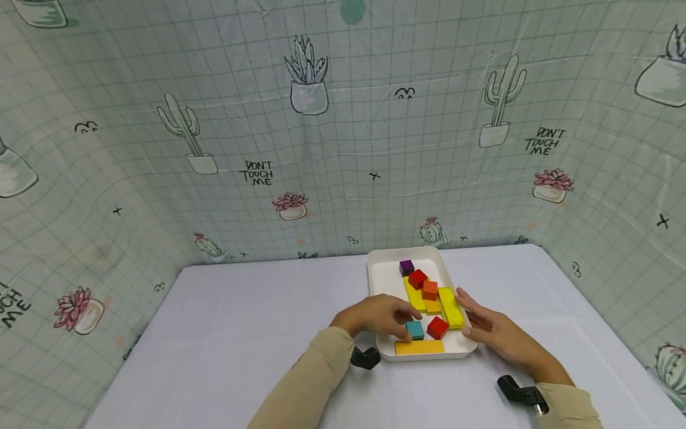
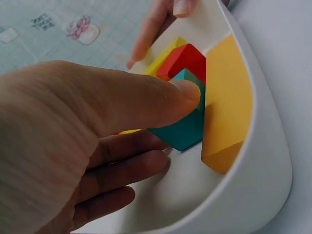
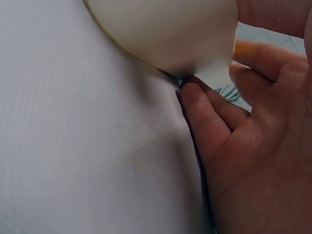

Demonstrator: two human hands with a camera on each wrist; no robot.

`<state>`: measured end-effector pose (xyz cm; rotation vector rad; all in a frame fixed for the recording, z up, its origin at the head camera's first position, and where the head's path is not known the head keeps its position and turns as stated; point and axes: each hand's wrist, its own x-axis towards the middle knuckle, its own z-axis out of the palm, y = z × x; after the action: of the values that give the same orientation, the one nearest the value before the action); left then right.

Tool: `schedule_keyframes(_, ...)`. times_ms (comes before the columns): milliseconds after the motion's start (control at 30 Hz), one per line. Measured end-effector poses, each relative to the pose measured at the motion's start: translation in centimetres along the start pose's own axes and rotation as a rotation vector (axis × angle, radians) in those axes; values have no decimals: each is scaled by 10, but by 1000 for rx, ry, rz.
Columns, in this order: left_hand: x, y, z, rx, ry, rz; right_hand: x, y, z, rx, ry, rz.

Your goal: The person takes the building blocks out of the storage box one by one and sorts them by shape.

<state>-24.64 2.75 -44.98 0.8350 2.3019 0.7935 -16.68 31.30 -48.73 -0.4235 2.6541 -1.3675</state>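
Observation:
A white tray (image 1: 382,277) holds several coloured blocks. My left hand (image 1: 382,316) reaches in over its left wall and pinches a teal block (image 1: 415,330) near the tray's front end. The thumb lies across that block in the left wrist view, with the index finger partly hidden behind it. Right beside it are a red block (image 1: 437,328) and an orange-yellow bar (image 2: 228,102) along the front wall. My right hand (image 1: 498,335) rests against the tray's right side, fingers extended. In the right wrist view its fingertips touch low on the outer wall (image 3: 170,34).
Farther back in the tray lie yellow bars (image 1: 451,308), an orange block (image 1: 430,290), another red block (image 1: 417,279) and a purple block (image 1: 406,267). The tray stands on a white-covered table (image 1: 257,333). A patterned cloth (image 1: 343,143) surrounds the table's back and sides.

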Motion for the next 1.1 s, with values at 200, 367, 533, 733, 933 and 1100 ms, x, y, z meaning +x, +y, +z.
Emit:
schedule_keyframes(200, -1, 4, 0, 60, 3, -8, 0, 1, -1, 30, -3, -12)
schedule_keyframes(367, 0, 5, -1, 75, 1, -6, 0, 2, -3, 34, 5, -20)
schedule_keyframes(533, 2, 4, 0, 82, 11, 9, -1, 0, -3, -2, 8, -19)
schedule_keyframes(733, 1, 1, 0, 68, 9, 26, -1, -4, -2, 22, 2, 4)
schedule_keyframes(933, 0, -1, -2, 21, 21, 46, -2, -4, -1, 56, -18, 8)
schedule_keyframes(1100, -2, -2, -5, -23, 26, 71, -2, -1, -1, 86, -34, 0)
